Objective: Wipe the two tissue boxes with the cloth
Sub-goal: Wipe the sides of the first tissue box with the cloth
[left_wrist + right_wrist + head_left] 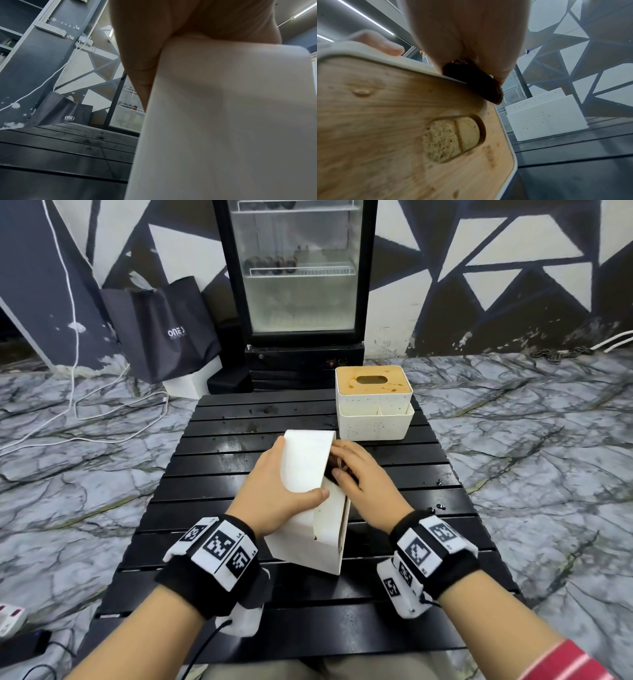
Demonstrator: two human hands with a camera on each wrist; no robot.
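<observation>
Near tissue box [310, 494] tipped on its side on the black slatted table [212, 505], clamped from the left by the left hand [274, 491], thumb hooked over its near edge. Dark cloth [481, 83] pinched in the right hand [363, 484] and pressed against the box rim just beside that grip; barely glimpsed from the head, plain from the right wrist, along with the stained wooden lid [385, 121] and its oval slot. Second tissue box [374, 402] upright beyond the right hand, well apart; only white wall from the left wrist.
</observation>
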